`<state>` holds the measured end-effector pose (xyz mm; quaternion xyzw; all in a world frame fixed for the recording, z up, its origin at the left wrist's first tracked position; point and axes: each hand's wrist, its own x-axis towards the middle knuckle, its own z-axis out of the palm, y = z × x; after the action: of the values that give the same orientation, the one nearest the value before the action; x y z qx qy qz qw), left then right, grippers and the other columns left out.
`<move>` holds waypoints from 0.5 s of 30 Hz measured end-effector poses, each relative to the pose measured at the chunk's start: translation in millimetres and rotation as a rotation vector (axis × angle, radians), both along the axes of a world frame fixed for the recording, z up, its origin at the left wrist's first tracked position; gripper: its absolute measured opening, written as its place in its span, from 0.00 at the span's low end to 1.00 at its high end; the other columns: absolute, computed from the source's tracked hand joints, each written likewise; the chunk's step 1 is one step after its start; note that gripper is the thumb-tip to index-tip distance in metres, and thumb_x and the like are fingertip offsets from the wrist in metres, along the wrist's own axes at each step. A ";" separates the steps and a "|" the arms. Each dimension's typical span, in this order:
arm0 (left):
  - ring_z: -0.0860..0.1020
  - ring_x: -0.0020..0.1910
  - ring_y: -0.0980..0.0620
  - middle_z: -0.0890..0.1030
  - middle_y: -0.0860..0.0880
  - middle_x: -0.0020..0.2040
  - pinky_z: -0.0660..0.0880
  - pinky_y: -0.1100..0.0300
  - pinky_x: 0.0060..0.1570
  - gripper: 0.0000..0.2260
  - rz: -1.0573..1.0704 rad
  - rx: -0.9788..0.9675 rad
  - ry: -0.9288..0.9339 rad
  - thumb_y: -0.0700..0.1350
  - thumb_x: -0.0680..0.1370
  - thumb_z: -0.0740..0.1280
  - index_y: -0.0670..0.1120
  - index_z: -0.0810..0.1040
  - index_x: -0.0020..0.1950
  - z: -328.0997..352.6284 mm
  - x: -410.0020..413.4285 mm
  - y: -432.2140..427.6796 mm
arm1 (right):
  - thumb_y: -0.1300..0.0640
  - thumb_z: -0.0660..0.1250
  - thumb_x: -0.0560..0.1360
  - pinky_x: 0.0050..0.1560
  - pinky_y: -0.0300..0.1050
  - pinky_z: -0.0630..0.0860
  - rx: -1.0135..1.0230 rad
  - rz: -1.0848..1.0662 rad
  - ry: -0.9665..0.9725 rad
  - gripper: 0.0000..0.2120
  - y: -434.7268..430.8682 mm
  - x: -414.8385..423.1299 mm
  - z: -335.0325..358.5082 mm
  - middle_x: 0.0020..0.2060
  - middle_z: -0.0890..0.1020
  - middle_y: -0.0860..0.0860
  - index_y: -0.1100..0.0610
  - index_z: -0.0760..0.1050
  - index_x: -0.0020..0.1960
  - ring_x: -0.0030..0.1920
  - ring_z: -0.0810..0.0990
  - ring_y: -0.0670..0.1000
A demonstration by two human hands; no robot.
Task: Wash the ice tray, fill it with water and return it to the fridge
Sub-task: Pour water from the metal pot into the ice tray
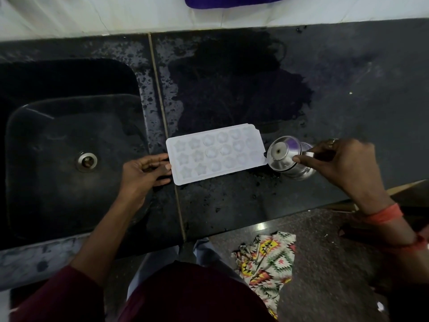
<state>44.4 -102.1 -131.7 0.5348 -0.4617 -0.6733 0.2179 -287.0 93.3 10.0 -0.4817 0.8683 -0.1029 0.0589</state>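
A white ice tray (216, 153) with star and round moulds lies flat on the dark wet counter (232, 205), just right of the sink. My left hand (144, 173) touches the tray's left short edge with its fingertips, fingers spread. My right hand (341, 161) grips the handle of a steel kettle-like vessel (285, 156) that stands at the tray's right end, its lid on and its spout touching the tray's right edge.
A black sink (69, 117) with a steel drain (86, 161) fills the left side. A patterned cloth (267, 259) lies on the floor below the counter's front edge. A purple object (232, 1) sits at the back on the white wall ledge.
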 end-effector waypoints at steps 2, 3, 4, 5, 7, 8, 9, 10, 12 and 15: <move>0.87 0.40 0.54 0.88 0.51 0.41 0.82 0.63 0.37 0.11 0.000 0.001 0.000 0.33 0.76 0.73 0.43 0.84 0.56 -0.4 0.1 0.1 | 0.43 0.78 0.67 0.35 0.29 0.61 -0.004 0.009 0.013 0.17 0.6 -0.3 -0.5 0.34 0.86 0.55 0.58 0.86 0.40 0.34 0.85 0.53; 0.87 0.40 0.54 0.88 0.51 0.41 0.82 0.63 0.37 0.11 0.001 0.003 0.002 0.33 0.76 0.73 0.43 0.84 0.56 -0.5 0.3 0.3 | 0.42 0.78 0.67 0.35 0.29 0.62 -0.005 0.010 0.013 0.17 0.7 -0.6 -0.6 0.34 0.86 0.55 0.57 0.86 0.40 0.34 0.84 0.52; 0.87 0.40 0.54 0.88 0.51 0.40 0.82 0.63 0.37 0.11 0.003 0.007 0.003 0.33 0.76 0.73 0.42 0.84 0.56 -0.5 0.4 0.4 | 0.42 0.78 0.67 0.35 0.30 0.62 -0.007 0.011 0.010 0.17 0.7 -0.6 -0.1 0.34 0.86 0.54 0.57 0.86 0.40 0.34 0.84 0.52; 0.87 0.39 0.54 0.88 0.51 0.40 0.82 0.63 0.37 0.10 0.004 0.009 0.004 0.33 0.76 0.73 0.42 0.84 0.56 -0.5 0.3 0.4 | 0.42 0.78 0.67 0.35 0.30 0.63 -0.009 0.012 0.008 0.17 0.7 -0.7 0.7 0.34 0.86 0.54 0.57 0.86 0.40 0.34 0.84 0.52; 0.87 0.39 0.55 0.88 0.51 0.40 0.82 0.63 0.36 0.10 0.000 0.011 0.008 0.33 0.76 0.73 0.43 0.84 0.55 0.0 0.0 0.6 | 0.43 0.78 0.67 0.36 0.29 0.64 -0.014 0.013 0.001 0.17 0.4 -0.8 2.9 0.34 0.86 0.54 0.57 0.86 0.40 0.34 0.85 0.52; 0.87 0.39 0.55 0.88 0.51 0.40 0.82 0.63 0.36 0.10 0.000 0.011 0.012 0.33 0.76 0.73 0.44 0.84 0.55 0.4 0.0 0.7 | 0.43 0.78 0.67 0.37 0.29 0.65 -0.015 0.010 -0.005 0.17 0.3 -0.8 3.8 0.35 0.86 0.54 0.57 0.86 0.41 0.35 0.85 0.52; 0.87 0.39 0.55 0.88 0.51 0.40 0.82 0.63 0.36 0.10 0.001 0.011 0.014 0.33 0.76 0.73 0.44 0.84 0.54 0.4 0.1 1.0 | 0.43 0.78 0.67 0.36 0.29 0.66 -0.014 0.005 -0.011 0.16 0.0 -0.6 4.8 0.35 0.86 0.54 0.57 0.86 0.41 0.35 0.85 0.52; 0.87 0.39 0.54 0.88 0.50 0.41 0.82 0.63 0.37 0.10 0.004 0.012 0.016 0.33 0.76 0.73 0.45 0.84 0.53 0.4 0.3 1.2 | 0.43 0.78 0.67 0.36 0.28 0.66 -0.011 -0.002 -0.017 0.16 -0.1 -0.6 5.2 0.35 0.86 0.54 0.57 0.86 0.41 0.35 0.85 0.52; 0.87 0.40 0.54 0.88 0.49 0.42 0.83 0.62 0.37 0.10 0.005 0.007 0.015 0.33 0.76 0.73 0.45 0.84 0.53 0.3 0.9 1.1 | 0.43 0.78 0.66 0.35 0.25 0.68 -0.010 -0.008 -0.027 0.16 -0.2 -0.8 5.7 0.34 0.86 0.53 0.56 0.86 0.41 0.35 0.85 0.51; 0.87 0.40 0.54 0.88 0.50 0.41 0.83 0.62 0.38 0.10 0.002 0.006 0.015 0.33 0.76 0.73 0.44 0.84 0.55 0.5 1.3 1.1 | 0.43 0.78 0.66 0.41 0.21 0.68 -0.014 -0.001 -0.033 0.16 0.2 -1.4 7.3 0.35 0.86 0.53 0.56 0.86 0.41 0.34 0.84 0.51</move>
<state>45.7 -101.0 -131.2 0.5310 -0.4574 -0.6785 0.2202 -288.4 93.5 17.3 -0.4797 0.8668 -0.1167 0.0697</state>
